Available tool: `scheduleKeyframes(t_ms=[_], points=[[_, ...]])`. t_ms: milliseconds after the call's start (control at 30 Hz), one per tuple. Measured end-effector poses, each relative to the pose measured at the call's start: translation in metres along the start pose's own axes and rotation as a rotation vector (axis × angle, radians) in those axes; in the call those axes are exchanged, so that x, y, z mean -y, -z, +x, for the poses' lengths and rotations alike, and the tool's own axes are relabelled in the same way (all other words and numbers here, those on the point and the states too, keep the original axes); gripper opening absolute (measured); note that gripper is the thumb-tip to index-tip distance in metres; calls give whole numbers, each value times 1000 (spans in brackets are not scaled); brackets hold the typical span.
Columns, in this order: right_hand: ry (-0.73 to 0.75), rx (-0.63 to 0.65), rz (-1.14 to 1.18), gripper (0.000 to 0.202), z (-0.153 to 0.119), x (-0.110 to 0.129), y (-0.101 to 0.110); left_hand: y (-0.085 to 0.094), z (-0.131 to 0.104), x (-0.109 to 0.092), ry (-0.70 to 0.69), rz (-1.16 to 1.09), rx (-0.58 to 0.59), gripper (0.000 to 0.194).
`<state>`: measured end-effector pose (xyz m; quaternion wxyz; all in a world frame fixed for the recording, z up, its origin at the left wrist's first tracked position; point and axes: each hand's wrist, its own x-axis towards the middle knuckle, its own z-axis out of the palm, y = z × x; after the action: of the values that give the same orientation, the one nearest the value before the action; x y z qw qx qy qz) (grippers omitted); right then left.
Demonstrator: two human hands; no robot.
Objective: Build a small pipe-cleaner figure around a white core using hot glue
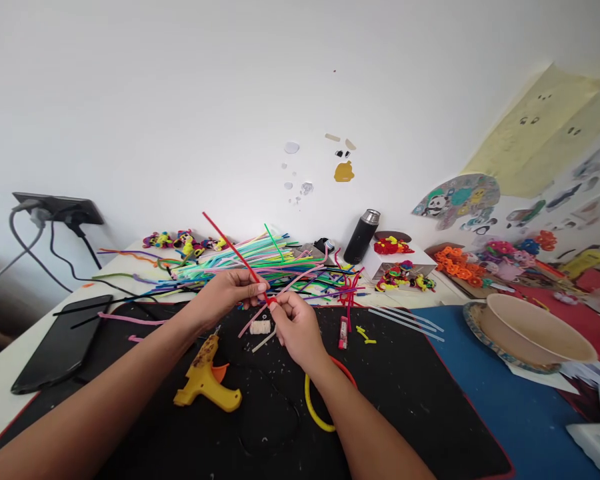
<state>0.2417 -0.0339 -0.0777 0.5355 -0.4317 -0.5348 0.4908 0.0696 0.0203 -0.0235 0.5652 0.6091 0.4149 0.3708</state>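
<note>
A red pipe cleaner (229,245) runs between both hands, its long free end slanting up to the left. My left hand (235,291) pinches it between thumb and fingers. Close beside it, my right hand (296,327) grips the lower end, where the red looks bunched; the exact shape there is partly hidden by fingers. Below the hands, a spool of pale thread (260,327) rests on the black mat (400,400). A yellow hot glue gun (207,380) lies under my left forearm. Behind my right forearm is a yellow and red ring (314,407).
Many coloured pipe cleaners (260,257) are heaped at the back. A black flask (361,237) stands tilted in view near a white box (405,260). Clear glue sticks (407,323) lie right, a bowl (535,327) farther right, and a phone (63,343) at left.
</note>
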Motion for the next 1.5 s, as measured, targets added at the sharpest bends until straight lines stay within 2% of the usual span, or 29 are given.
scheduleKeyframes(t_ms=[233, 467, 767, 1000, 1133, 1233, 1333, 1500], points=[[-14, -49, 85, 26, 2, 7, 1, 0, 1, 4, 0, -83, -5, 44], [-51, -123, 209, 30, 8, 2, 7, -14, -2, 12, 2, -157, 64, 36], [-55, -127, 214, 30, 8, 4, 6, -17, -2, 18, 18, -257, 0, 41], [-51, -120, 109, 30, 8, 5, 6, -16, 2, 19, 0, -10, 5, 47], [-34, -75, 27, 27, 5, 3, 5, -12, 0, 10, -61, 82, -63, 46], [-6, -20, -63, 23, 2, -1, 4, -9, -2, 3, -94, 151, -53, 43], [-14, 20, -112, 22, 1, -5, 4, -8, -2, 1, -95, 177, -4, 43], [-18, 16, -69, 24, 1, -4, 3, -9, 0, 6, -83, 113, 4, 45]])
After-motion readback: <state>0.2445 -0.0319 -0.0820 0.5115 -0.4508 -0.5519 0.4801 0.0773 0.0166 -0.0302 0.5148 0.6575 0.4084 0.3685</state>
